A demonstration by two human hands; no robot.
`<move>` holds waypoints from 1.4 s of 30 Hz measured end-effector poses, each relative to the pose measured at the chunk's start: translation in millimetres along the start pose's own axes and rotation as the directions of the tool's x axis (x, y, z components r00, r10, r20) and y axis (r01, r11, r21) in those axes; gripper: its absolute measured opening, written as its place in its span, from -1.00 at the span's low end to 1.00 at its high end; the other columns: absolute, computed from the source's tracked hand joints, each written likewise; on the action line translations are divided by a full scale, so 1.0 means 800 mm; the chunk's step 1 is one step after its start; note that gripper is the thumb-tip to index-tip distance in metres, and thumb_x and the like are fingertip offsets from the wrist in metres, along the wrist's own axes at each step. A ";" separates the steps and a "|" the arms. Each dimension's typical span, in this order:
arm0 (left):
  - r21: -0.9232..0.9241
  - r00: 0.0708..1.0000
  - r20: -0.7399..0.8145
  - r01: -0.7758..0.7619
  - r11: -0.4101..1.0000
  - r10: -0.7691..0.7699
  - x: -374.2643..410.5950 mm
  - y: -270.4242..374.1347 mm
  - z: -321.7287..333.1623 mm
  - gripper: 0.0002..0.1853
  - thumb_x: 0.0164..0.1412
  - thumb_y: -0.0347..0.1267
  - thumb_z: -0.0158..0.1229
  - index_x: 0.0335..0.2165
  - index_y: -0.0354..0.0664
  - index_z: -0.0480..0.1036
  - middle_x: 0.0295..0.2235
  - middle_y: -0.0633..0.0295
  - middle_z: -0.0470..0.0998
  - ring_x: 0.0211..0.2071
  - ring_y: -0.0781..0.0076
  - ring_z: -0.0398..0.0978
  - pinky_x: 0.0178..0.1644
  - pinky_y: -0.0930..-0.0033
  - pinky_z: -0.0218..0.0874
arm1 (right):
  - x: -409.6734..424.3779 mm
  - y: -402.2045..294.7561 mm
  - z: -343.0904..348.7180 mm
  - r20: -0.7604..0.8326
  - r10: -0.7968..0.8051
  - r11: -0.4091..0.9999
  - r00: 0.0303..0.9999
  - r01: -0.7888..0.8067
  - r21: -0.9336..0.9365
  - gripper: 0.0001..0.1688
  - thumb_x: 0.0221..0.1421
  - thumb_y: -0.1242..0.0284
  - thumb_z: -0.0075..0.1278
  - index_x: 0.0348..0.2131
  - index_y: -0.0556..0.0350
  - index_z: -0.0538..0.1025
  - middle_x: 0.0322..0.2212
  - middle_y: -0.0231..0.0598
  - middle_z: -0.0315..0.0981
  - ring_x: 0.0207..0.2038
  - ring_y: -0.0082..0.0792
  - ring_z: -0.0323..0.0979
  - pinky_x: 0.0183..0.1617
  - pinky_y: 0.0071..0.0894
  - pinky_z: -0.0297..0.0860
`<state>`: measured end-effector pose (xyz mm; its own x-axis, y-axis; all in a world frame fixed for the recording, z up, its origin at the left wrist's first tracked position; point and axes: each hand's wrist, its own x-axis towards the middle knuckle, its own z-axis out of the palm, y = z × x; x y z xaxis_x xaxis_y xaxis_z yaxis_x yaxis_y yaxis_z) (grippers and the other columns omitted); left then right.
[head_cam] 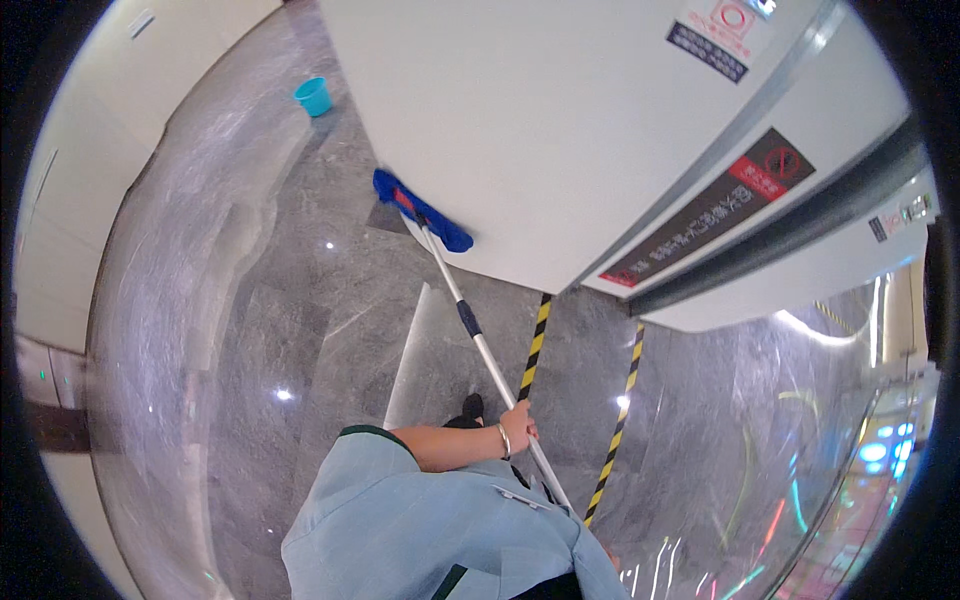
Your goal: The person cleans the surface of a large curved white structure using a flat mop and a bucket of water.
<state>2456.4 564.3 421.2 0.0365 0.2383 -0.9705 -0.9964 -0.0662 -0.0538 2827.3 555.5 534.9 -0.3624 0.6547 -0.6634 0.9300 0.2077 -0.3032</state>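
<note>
My left hand (517, 429), with a metal bangle at its wrist, is closed around the silver pole of a flat mop (493, 365). From my body the pole runs up and left to a blue fabric mop head (424, 210) with a red part at its middle. The mop head lies at the lower edge of a large white panel (525, 135), over the grey floor. Whether it presses on the panel or only on the floor is unclear. At my right side a small bit of skin (614, 559) shows past my light blue shirt; my right hand is otherwise hidden.
A turquoise bucket (315, 97) stands on the floor beyond the mop head. Two black-and-yellow tape strips (536, 345) cross the floor to the right of the pole. White panels with printed signs (705, 210) stand at the upper right. A pale wall (82, 180) curves along the left.
</note>
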 end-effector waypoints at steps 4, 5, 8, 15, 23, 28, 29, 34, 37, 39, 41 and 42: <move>-0.008 0.972 0.174 -0.156 0.988 0.155 -0.075 -0.010 0.008 -0.66 0.04 -0.29 0.03 -0.71 -0.02 0.07 -0.78 0.37 0.02 -0.76 0.43 0.05 -0.59 0.23 0.03 | 0.027 0.024 0.002 -0.087 -0.067 0.998 0.994 0.066 -0.022 -0.68 -0.18 0.31 0.18 -0.56 0.22 0.45 -0.71 -0.17 0.30 -0.59 -0.39 0.30 -0.55 -0.31 0.22; -0.012 0.955 0.220 -0.201 0.980 0.199 -0.090 0.000 0.012 -0.65 0.04 -0.29 0.03 -0.72 -0.01 0.06 -0.78 0.38 0.01 -0.77 0.44 0.04 -0.59 0.25 0.02 | 0.030 0.025 0.008 -0.112 -0.082 0.997 0.990 0.081 -0.010 -0.68 -0.18 0.32 0.18 -0.57 0.22 0.44 -0.72 -0.19 0.29 -0.60 -0.42 0.28 -0.56 -0.32 0.21; -0.026 0.875 0.363 -0.335 0.942 0.321 -0.132 0.010 0.022 -0.59 0.04 -0.27 0.05 -0.76 0.01 0.04 -0.81 0.40 0.01 -0.79 0.48 0.04 -0.61 0.31 0.02 | 0.066 0.022 0.018 -0.208 -0.164 0.983 0.964 0.178 0.048 -0.69 -0.18 0.34 0.18 -0.60 0.22 0.43 -0.74 -0.25 0.26 -0.63 -0.50 0.22 -0.58 -0.36 0.19; -0.133 0.442 0.604 -0.764 0.631 0.663 -0.295 0.058 0.070 -0.65 0.10 -0.24 0.04 -0.69 -0.03 0.12 -0.81 0.40 0.10 -0.78 0.54 0.09 -0.64 0.44 0.02 | 0.139 -0.095 0.042 -0.433 -0.337 0.746 0.836 0.517 0.419 -0.69 -0.16 0.39 0.17 -0.67 0.23 0.39 -0.79 -0.39 0.18 -0.67 -0.66 0.11 -0.64 -0.44 0.13; -0.232 -0.225 0.767 -0.970 -0.066 0.601 -0.460 0.107 0.181 -0.86 0.16 -0.37 -0.02 -0.33 -0.17 0.22 -0.65 0.36 0.26 -0.77 0.66 0.16 -0.73 0.54 0.06 | 0.114 -0.351 -0.023 -0.342 -0.485 0.321 0.804 0.528 0.786 -0.62 0.02 0.41 0.05 -0.74 0.08 0.27 -0.84 -0.44 0.17 -0.82 -0.60 0.12 -0.75 -0.54 0.05; -0.239 -0.436 0.704 -0.888 -0.392 0.561 -0.540 0.143 0.184 -0.75 0.09 -0.39 0.02 -0.24 -0.20 0.22 -0.64 0.31 0.26 -0.76 0.60 0.22 -0.73 0.49 0.13 | 0.093 -0.419 -0.048 -0.329 -0.545 0.273 0.771 0.535 0.800 -0.66 0.05 0.43 0.03 -0.68 0.08 0.26 -0.85 -0.45 0.13 -0.83 -0.61 0.09 -0.76 -0.56 0.04; -0.244 -0.466 0.693 -0.870 -0.429 0.550 -0.555 0.150 0.186 -0.72 0.07 -0.39 0.03 -0.22 -0.21 0.22 -0.64 0.30 0.26 -0.76 0.59 0.24 -0.72 0.48 0.15 | 0.097 -0.429 -0.051 -0.343 -0.549 0.266 0.762 0.548 0.793 -0.67 0.04 0.43 0.04 -0.67 0.09 0.27 -0.85 -0.45 0.13 -0.84 -0.61 0.09 -0.76 -0.56 0.04; -0.250 -0.541 0.686 -0.803 -0.541 0.486 -0.595 0.192 0.194 -0.63 0.03 -0.37 0.07 -0.17 -0.18 0.19 -0.58 0.13 0.42 -0.62 0.35 0.41 -0.51 0.29 0.27 | 0.105 -0.476 -0.050 -0.433 -0.458 0.330 0.776 0.601 0.728 -0.67 -0.01 0.42 0.09 -0.67 0.06 0.27 -0.84 -0.47 0.14 -0.81 -0.61 0.13 -0.74 -0.55 0.08; -0.242 -0.527 0.718 -0.802 -0.546 0.455 -0.607 0.199 0.195 -0.59 0.02 -0.35 0.08 -0.14 -0.18 0.18 -0.49 0.07 0.46 -0.51 0.29 0.44 -0.39 0.25 0.27 | 0.132 -0.468 -0.042 -0.515 -0.382 0.330 0.768 0.633 0.700 -0.64 -0.05 0.35 0.12 -0.71 0.09 0.31 -0.83 -0.48 0.15 -0.77 -0.61 0.16 -0.69 -0.51 0.12; -0.255 -0.530 0.715 -0.805 -0.536 0.456 -0.601 0.207 0.194 -0.56 0.02 -0.34 0.09 -0.12 -0.19 0.17 -0.45 0.06 0.46 -0.48 0.29 0.44 -0.37 0.25 0.26 | 0.148 -0.443 -0.029 -0.532 -0.317 0.407 0.785 0.619 0.672 -0.62 -0.07 0.32 0.14 -0.73 0.11 0.33 -0.83 -0.47 0.16 -0.75 -0.60 0.16 -0.66 -0.47 0.12; -0.308 -0.597 0.659 -0.769 -0.561 0.458 -0.574 0.218 0.200 -0.52 0.03 -0.34 0.09 -0.09 -0.21 0.16 -0.44 0.07 0.44 -0.48 0.31 0.43 -0.39 0.27 0.25 | 0.162 -0.407 -0.018 -0.525 -0.237 0.560 0.817 0.557 0.614 -0.62 -0.08 0.33 0.14 -0.73 0.11 0.33 -0.83 -0.44 0.15 -0.74 -0.60 0.15 -0.66 -0.44 0.11; -0.304 -0.572 0.678 -0.791 -0.531 0.463 -0.570 0.223 0.193 -0.51 0.03 -0.35 0.09 -0.06 -0.21 0.15 -0.45 0.10 0.42 -0.48 0.34 0.42 -0.40 0.29 0.25 | 0.169 -0.387 -0.011 -0.516 -0.246 0.571 0.820 0.553 0.607 -0.63 -0.08 0.34 0.13 -0.73 0.11 0.32 -0.82 -0.44 0.15 -0.73 -0.59 0.13 -0.65 -0.43 0.10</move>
<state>2250.4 593.2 890.1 -0.5340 0.4898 0.6892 0.5237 -0.4483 0.7244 2491.4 586.2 545.2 -0.4948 0.8612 -0.1163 0.2934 0.0396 -0.9552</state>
